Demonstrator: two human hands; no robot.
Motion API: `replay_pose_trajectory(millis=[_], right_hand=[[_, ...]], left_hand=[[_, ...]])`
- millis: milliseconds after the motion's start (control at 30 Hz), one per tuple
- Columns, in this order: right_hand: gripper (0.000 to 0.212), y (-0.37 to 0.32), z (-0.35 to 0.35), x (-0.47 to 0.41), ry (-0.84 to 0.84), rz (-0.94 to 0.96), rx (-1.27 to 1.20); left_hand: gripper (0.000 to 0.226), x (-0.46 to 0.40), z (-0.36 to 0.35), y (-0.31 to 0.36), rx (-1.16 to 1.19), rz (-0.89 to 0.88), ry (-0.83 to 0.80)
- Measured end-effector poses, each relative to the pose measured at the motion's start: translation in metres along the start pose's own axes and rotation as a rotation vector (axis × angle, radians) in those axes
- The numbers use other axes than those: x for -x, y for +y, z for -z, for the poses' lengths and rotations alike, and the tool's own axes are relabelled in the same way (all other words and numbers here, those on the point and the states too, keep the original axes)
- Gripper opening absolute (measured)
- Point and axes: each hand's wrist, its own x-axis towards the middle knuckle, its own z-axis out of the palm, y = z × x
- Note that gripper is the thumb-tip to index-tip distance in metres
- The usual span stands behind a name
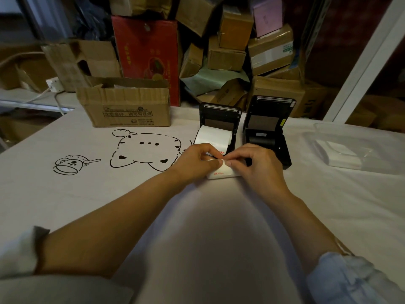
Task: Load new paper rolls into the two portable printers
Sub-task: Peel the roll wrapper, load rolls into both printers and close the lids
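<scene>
Closest in, both hands are bunched over the loose paper end (221, 170) that's pulled out in front of the left printer (219, 126). The left hand (197, 160) pinches it from one side with curled fingers, and the right hand (258, 163) pinches the other side the same way. My guess is they're peeling or straightening the leading edge. I'd keep it flat and square to the slot so the lid shuts without skewing it.

Just behind the hands, the white roll (213, 136) already sits in the left printer, lid up. Right beside that printer, the second printer (266, 130) is open too, and its bay looks like it has no roll yet. Further back and off to the left of the left printer is a cardboard box (125, 106) on the counter (65, 194).
</scene>
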Motion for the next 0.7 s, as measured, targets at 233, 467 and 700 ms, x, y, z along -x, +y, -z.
replay_pose_trajectory(millis=[233, 467, 700], right_hand=[[0.011, 0.013, -0.001, 0.004, -0.008, 0.052, -0.141], [0.01, 0.015, 0.009, 0.01, -0.03, 0.084, -0.14], [0.007, 0.009, 0.014, 0.019, -0.102, -0.011, -0.159]], left_hand=[[0.012, -0.004, -0.002, 0.004, 0.039, 0.085, -0.003], [0.014, -0.004, -0.001, 0.006, 0.035, 0.099, -0.022], [0.011, -0.006, 0.0, 0.008, 0.08, 0.107, -0.043]])
